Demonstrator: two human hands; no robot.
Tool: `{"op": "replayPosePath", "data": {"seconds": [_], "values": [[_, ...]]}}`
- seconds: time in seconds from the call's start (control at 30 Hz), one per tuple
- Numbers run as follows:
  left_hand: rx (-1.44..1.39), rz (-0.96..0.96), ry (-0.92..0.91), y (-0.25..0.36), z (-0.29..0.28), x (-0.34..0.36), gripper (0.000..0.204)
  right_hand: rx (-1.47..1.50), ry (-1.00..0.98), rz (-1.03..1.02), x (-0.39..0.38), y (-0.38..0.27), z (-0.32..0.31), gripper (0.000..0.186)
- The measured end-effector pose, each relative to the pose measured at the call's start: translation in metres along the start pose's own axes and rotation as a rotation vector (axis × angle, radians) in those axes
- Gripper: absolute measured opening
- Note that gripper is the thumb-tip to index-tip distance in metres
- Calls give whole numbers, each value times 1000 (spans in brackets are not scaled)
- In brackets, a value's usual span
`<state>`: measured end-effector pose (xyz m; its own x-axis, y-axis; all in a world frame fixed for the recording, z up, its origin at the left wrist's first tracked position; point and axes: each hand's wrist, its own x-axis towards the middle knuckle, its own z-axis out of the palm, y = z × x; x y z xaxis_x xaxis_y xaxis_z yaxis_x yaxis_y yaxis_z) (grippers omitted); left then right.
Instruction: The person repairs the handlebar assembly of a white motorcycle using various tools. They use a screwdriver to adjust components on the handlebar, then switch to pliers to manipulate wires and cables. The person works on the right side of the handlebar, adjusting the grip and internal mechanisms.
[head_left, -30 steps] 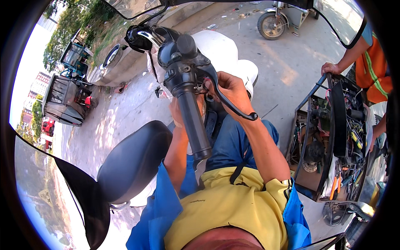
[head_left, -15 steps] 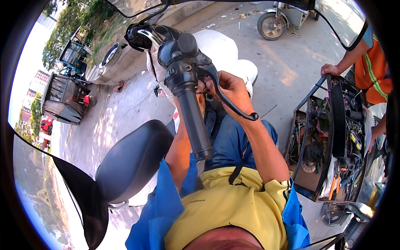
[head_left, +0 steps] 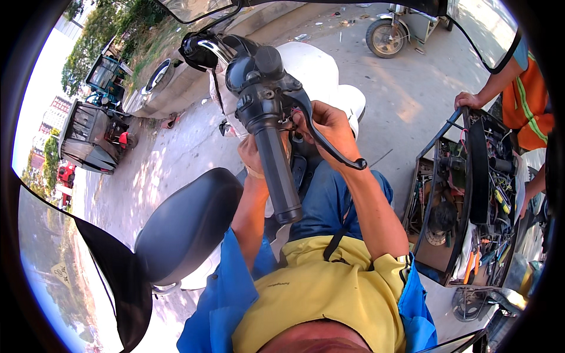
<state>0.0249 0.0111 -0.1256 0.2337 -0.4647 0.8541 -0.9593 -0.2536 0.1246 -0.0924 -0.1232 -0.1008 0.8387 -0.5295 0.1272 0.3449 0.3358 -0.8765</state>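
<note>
A scooter handlebar crosses in front of me, with a black ribbed grip (head_left: 279, 170), a black switch housing (head_left: 259, 105) and a curved brake lever (head_left: 322, 138). My right hand (head_left: 332, 126) is behind the lever, its thumb and fingers pinched together beside the housing. Whatever they hold is too small to name; a bit of thin dark wire shows close to the fingertips. On the grip's other side is my left hand (head_left: 251, 154), its fingers curled in and partly hidden behind the grip. What it holds is hidden.
The scooter's black seat (head_left: 191, 226) lies to my left. On the right, a metal-framed cart (head_left: 438, 206) carries tools and parts, including orange-handled pliers (head_left: 471, 265). A person in an orange vest (head_left: 527, 100) rests a hand on its frame. Three-wheelers (head_left: 88, 138) are parked far left.
My left hand has drawn back to the left from behind the grip, so more of it shows. The right hand stays nearly in place, still pinched by the lever.
</note>
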Motion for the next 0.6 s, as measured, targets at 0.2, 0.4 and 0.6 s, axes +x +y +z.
{"op": "replayPosePath", "data": {"seconds": [0.2, 0.4, 0.6], "values": [[-94, 83, 126, 2, 13, 8, 12, -19, 1, -31, 1, 3, 2, 17], [-1730, -1094, -53, 14, 13, 19, 16, -92, 15, -40, -3, 1, -5, 16], [-1263, -1060, -177, 11, -9, 13, 15, -72, 15, -21, -3, 0, 1, 15]]}}
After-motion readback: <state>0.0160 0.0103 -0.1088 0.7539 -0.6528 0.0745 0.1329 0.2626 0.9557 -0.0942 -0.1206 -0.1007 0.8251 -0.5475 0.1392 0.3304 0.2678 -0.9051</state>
